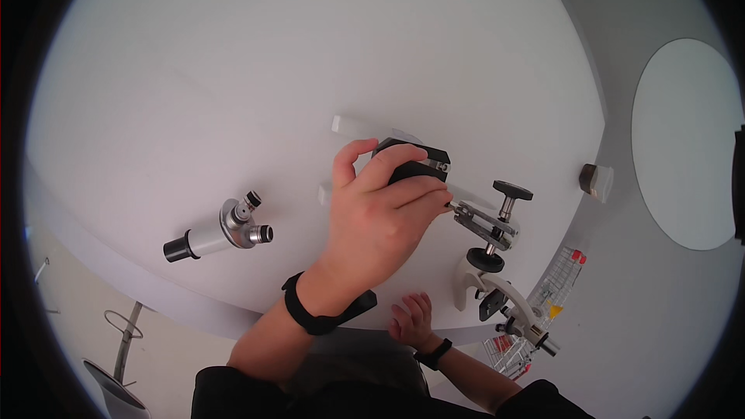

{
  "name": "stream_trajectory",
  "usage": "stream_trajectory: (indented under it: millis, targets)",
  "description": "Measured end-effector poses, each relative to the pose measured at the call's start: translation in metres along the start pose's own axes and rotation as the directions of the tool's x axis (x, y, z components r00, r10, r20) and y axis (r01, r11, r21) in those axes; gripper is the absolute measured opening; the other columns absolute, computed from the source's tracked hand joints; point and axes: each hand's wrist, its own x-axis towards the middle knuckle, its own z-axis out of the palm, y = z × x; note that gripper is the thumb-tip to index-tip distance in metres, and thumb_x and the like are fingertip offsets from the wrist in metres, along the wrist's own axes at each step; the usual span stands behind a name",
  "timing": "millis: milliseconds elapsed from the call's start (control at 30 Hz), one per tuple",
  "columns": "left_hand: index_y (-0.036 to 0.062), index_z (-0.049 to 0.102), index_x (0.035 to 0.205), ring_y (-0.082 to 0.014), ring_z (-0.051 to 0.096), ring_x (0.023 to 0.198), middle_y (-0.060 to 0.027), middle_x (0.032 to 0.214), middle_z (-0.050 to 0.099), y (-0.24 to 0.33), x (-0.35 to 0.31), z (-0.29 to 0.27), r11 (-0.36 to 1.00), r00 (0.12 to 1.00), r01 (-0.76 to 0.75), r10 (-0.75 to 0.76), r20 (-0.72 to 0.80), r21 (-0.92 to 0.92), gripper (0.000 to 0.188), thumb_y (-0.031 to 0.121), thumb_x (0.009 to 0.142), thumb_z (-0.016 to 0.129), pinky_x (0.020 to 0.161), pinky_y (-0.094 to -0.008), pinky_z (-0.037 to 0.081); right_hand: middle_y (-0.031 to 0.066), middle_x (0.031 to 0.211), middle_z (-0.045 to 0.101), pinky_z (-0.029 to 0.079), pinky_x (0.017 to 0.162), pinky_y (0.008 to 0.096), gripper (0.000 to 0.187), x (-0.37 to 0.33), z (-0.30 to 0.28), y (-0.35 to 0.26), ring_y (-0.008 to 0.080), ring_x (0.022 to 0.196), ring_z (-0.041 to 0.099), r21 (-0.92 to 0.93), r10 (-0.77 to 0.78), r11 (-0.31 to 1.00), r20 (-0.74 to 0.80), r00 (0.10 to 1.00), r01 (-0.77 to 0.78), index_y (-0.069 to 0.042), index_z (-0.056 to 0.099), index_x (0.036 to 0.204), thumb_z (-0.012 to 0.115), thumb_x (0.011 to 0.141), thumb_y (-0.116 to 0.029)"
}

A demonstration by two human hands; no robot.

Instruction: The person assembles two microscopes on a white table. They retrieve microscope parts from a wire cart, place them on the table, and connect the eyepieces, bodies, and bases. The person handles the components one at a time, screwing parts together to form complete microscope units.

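Observation:
My left hand (376, 213) reaches over the middle of the table with bent fingers closed around a black microscope part (419, 163), which has a small metal fitting at its right end. The hand covers much of this part. Just right of those fingertips is a metal focusing mechanism (489, 221) with black round knobs. My right hand (415, 322) rests by the table's near edge, its fingers apart and a little curled, holding nothing. Farther right is a curved pale microscope arm (512, 295). Two pale blocky ends, one a whitish block (347, 124), show beside and beyond my left hand.
On the left of the white table (233, 70) lies a microscope tube (209, 238) with two objectives and a black eyepiece end. Past the right edge are a small box (596, 181), a round white surface (687, 143) and a wire basket (555, 283).

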Motion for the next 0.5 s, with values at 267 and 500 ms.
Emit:
stream_trajectory:
  millis: [267,500]
  targets:
    - [0.0176,0.074,0.082,-0.0177,0.06,0.109,0.0095,0.091,0.072,0.0005,-0.0022,0.0032,1.0,0.999,-0.018,0.019,-0.042,0.014,0.018,0.011,0.066,0.081,0.097,-0.0438,0.033,0.0145,0.131,0.05,0.036,0.111,0.0532,0.036,0.0002,0.0006,-0.0016,0.0345,0.127,0.046,0.003,0.008,1.0,-0.006,1.0,-0.008,-0.012,0.058,0.122,0.057,0.088,-0.023]
    - [0.0159,0.074,0.085,-0.0218,0.059,0.117,0.0065,0.097,0.072,0.0059,-0.0036,0.0064,1.0,1.0,0.0,0.0,-0.027,0.022,0.019,0.012,0.067,0.081,0.097,-0.0444,0.035,0.0135,0.131,0.05,0.035,0.111,0.0529,0.036,0.002,-0.0009,-0.002,0.0339,0.126,0.048,0.006,0.01,1.0,-0.004,1.0,-0.01,-0.012,0.06,0.12,0.058,0.086,-0.023]
